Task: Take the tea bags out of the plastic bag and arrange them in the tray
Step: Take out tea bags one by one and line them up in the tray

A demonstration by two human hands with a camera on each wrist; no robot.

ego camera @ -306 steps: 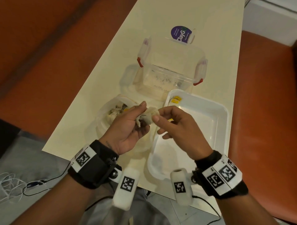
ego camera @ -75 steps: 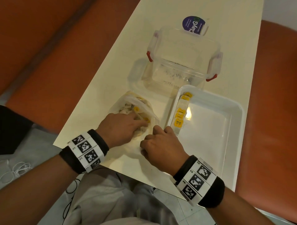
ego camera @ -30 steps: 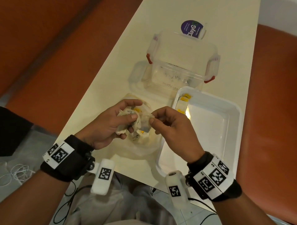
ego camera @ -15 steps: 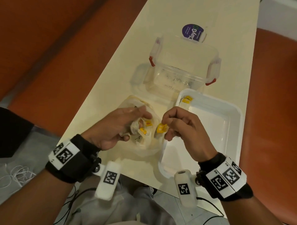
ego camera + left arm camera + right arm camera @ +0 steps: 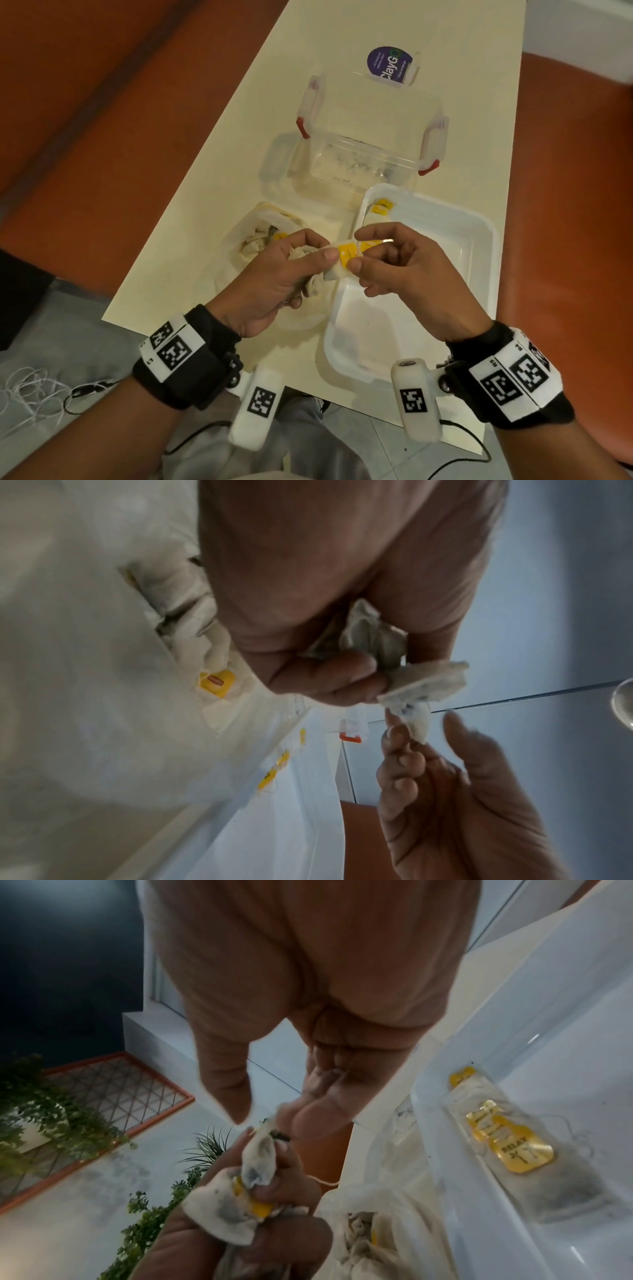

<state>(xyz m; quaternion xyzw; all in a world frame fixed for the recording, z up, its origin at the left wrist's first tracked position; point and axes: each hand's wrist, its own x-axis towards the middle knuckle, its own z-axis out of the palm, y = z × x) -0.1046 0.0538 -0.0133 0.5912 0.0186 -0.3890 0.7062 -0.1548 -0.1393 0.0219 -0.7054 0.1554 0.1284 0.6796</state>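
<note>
My left hand (image 5: pixel 323 248) grips a crumpled bunch of tea bags (image 5: pixel 369 637) above the gap between bag and tray. My right hand (image 5: pixel 358 251) pinches one tea bag (image 5: pixel 337 270) of that bunch by its yellow-tagged end, between thumb and forefinger, with the other fingers spread. The right wrist view shows this tea bag (image 5: pixel 258 1156) sticking up out of the left fist. The open plastic bag (image 5: pixel 239 274) lies on the table left of the hands with more tea bags (image 5: pixel 260 240) inside. The white tray (image 5: pixel 479 274) sits at the right, with tagged tea bags (image 5: pixel 380 209) along its far left wall.
A clear clip-lock container (image 5: pixel 370 137) with red latches stands behind the bag and tray, with a purple-labelled lid (image 5: pixel 390 65) behind it. The cream table (image 5: pixel 205 205) is narrow, with orange seating on both sides and cables (image 5: pixel 30 390) on the floor at the left.
Both hands rose from the bag on the table, the left bringing up a bunch of tea bags. The right hand has closed in and now pinches one tagged tea bag beside the left thumb.
</note>
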